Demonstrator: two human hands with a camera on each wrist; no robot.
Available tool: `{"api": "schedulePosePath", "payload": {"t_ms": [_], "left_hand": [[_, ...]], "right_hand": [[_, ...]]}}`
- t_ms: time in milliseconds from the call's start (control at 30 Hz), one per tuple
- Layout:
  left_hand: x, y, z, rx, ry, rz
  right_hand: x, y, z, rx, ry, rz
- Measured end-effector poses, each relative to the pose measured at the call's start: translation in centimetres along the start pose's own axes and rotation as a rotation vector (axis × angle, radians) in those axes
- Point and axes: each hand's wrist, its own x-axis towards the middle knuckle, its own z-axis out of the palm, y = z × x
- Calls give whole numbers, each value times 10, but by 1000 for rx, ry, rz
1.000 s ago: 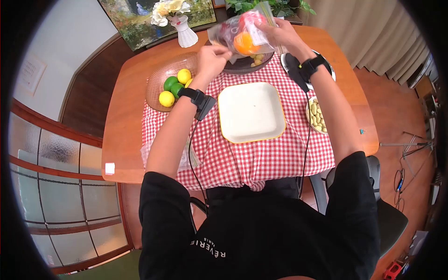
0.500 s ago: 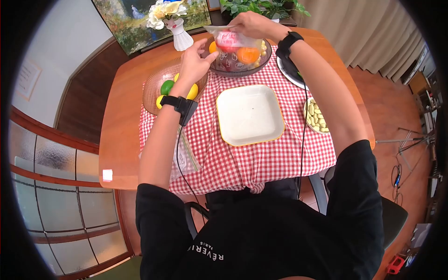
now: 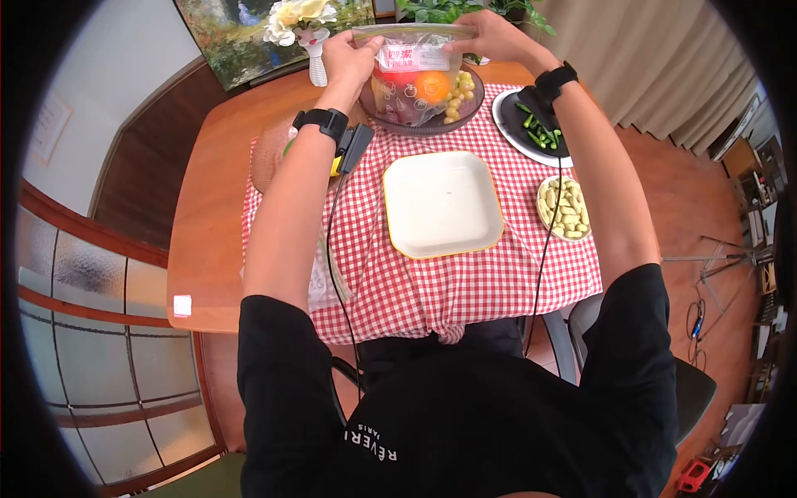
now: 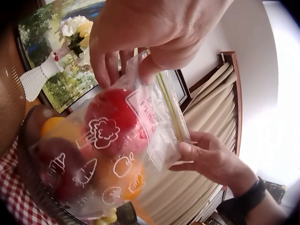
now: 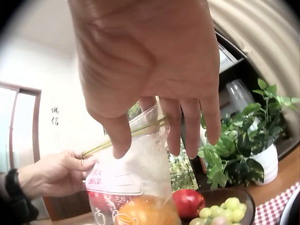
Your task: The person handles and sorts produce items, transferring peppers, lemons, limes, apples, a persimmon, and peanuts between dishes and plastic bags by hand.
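A clear zip bag (image 3: 413, 62) with printed fruit outlines hangs upright over the dark fruit bowl (image 3: 427, 129). Its left top corner is pinched by the left hand (image 3: 349, 62), its right top corner by the right hand (image 3: 498, 41). Inside, the left wrist view shows a red fruit (image 4: 112, 115), an orange (image 4: 129, 176) and dark round fruit (image 4: 61, 164). In the right wrist view, thumb and fingers of the right hand (image 5: 150, 61) lie on either side of the bag's edge. Green grapes (image 3: 459, 95) lie in the bowl beside the bag.
An empty white tray (image 3: 444, 203) sits mid-table on the checked cloth (image 3: 374, 282). To the right are a plate (image 3: 506, 124) with green peppers and a dish of pale oval pieces (image 3: 564, 207). A white vase (image 3: 317, 66) stands behind the left hand.
The left hand, earlier beside the bag with nothing in its fingers, now pinches its left corner. The right hand has moved right, and the bag's top is stretched between both hands.
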Motion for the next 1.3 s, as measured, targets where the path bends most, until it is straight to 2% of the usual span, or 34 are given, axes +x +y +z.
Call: {"api": "schedulePosePath", "payload": {"t_ms": [33, 100, 133, 167, 233, 333, 467, 500, 633, 700, 767, 833, 967, 1033, 1067, 1133, 1233, 1267, 1300], "left_hand": [[-1, 0, 5, -7, -4, 2], [0, 0, 13, -27, -40, -43], [-2, 7, 14, -27, -42, -41], [-4, 14, 15, -78, -39, -13], [-7, 16, 12, -120, -32, 7], [-1, 13, 14, -148, -7, 41], [-13, 23, 7, -91, -68, 11], [-19, 32, 5, -109, -96, -13], [-16, -3, 15, -171, -93, -17], [-11, -17, 17, -338, -103, -198], [-17, -6, 12, -391, -154, -234], [-19, 3, 8, -444, -201, -269], [-5, -9, 9, -509, -179, -240], [-2, -16, 11, -508, -142, -222], [-4, -14, 12, -504, -83, -214], [-6, -12, 14, -501, -23, -206], [-10, -13, 15, -435, 82, -153], [-12, -12, 16, -396, 102, -129], [-13, -12, 16, -357, 122, -103]], "right_hand": [[-5, 2, -1, -7, 1, 5], [-12, 6, -1, 43, -34, 170], [-12, 8, 4, 72, 67, 168], [-13, 9, 9, 74, 68, 168], [-13, 6, 21, 117, 258, 201], [-8, -2, 17, 188, 259, 265], [-11, -22, 10, 227, 266, 281], [-10, -24, 11, 220, 333, 248], [-8, -36, 20, 217, 470, 213], [-10, -44, 18, 215, 480, 223], [-14, -49, 16, 211, 487, 233], [-16, -49, 17, 412, 501, 174], [-13, -29, 24, 541, 450, 210], [-11, -12, 34, 566, 334, 258], [-14, -8, 38, 564, 334, 258], [-23, -8, 45, 605, 159, 260], [-32, -15, 57, 754, 91, 158], [-27, -11, 60, 737, 5, 194], [-27, -7, 63, 737, 4, 193]]}}
